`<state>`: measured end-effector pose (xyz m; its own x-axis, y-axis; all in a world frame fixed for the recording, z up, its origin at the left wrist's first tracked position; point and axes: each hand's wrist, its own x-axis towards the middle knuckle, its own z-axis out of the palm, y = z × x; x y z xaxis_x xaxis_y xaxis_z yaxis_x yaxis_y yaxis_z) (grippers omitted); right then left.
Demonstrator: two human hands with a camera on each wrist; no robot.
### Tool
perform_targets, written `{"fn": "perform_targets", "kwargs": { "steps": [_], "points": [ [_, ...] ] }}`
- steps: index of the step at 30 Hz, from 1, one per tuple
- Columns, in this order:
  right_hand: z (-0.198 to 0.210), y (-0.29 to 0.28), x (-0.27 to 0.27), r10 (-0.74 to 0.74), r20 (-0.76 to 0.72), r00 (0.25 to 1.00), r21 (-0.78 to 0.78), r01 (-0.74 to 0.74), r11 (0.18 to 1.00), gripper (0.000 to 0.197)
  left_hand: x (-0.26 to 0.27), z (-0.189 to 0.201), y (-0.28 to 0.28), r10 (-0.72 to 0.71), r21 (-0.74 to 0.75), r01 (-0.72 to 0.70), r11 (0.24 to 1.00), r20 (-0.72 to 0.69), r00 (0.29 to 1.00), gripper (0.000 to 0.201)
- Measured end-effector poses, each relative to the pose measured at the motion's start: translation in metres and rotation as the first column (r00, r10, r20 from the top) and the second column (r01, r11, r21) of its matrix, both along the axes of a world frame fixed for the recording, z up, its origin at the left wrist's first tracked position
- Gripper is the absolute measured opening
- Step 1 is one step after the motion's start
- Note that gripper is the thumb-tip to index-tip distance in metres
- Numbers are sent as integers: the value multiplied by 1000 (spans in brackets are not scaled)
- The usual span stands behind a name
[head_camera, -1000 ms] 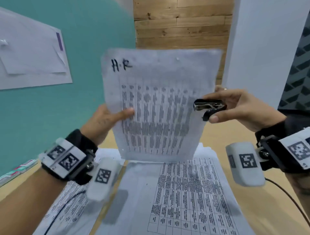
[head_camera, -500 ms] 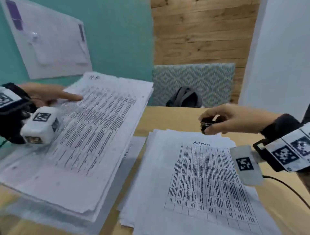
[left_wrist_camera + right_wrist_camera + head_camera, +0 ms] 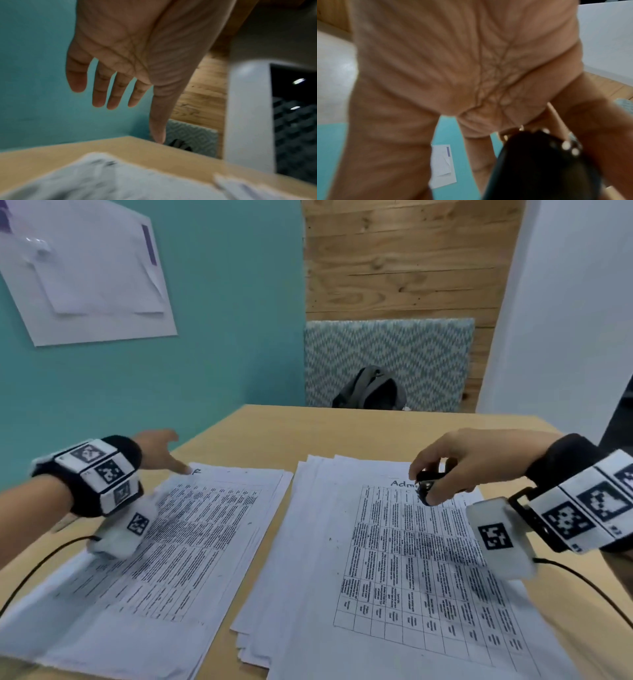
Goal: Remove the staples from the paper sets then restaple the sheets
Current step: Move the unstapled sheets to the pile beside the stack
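Two piles of printed table sheets lie on the wooden table (image 3: 342,433). The left paper set (image 3: 191,542) lies flat, and my left hand (image 3: 161,450) hovers over its far left corner with fingers straight and spread, holding nothing (image 3: 109,86). The right stack (image 3: 404,570) carries a handwritten heading at its top. Just above that heading my right hand (image 3: 445,463) grips a small black staple remover (image 3: 426,486). In the right wrist view the black staple remover (image 3: 539,169) fills the lower right under my curled fingers.
A teal wall stands on the left with a white sheet (image 3: 85,268) pinned to it. Beyond the table's far edge a dark bag (image 3: 371,390) rests against a patterned panel (image 3: 387,354). Cables trail from both wrist cameras across the papers.
My left hand lowered the raised paper set onto the left of the table and let go of it. My right hand, still holding the staple remover, came down over the right stack's top edge.
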<state>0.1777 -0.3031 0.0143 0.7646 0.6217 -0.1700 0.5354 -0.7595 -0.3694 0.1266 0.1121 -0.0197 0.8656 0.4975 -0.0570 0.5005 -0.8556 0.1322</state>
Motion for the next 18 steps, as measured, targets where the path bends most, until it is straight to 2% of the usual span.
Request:
{"fn": "perform_targets", "kwargs": {
  "steps": [3, 6, 8, 10, 12, 15, 18],
  "points": [
    [-3, 1, 0, -24, -36, 999, -5, 24, 1000, 21, 22, 21, -60, -224, -15, 224, 975, -56, 973, 61],
    [2, -5, 1, -42, -35, 999, 20, 42, 999, 15, 54, 23, -125, -437, -83, 429, 899, -142, 888, 46],
    [8, -13, 2, -61, -30, 998, 48, 63, 997, 13, 77, 15, -161, -531, -145, 511, 847, -188, 826, 42],
    [14, -20, 4, -85, -27, 996, 91, 87, 992, 13, 99, 3, -192, -575, -137, 559, 818, -228, 785, 44],
    [18, -27, 5, -102, -9, 995, 127, 103, 987, 14, 119, -9, -215, -603, -63, 611, 789, -267, 751, 48],
    [22, -33, 8, -112, 21, 993, 125, 109, 986, 16, 141, -23, -230, -607, -30, 630, 776, -307, 733, 55],
    [23, -37, 11, -119, 22, 993, 111, 116, 987, 16, 153, -30, -230, -623, -118, 621, 775, -304, 720, 32]
  ]
}}
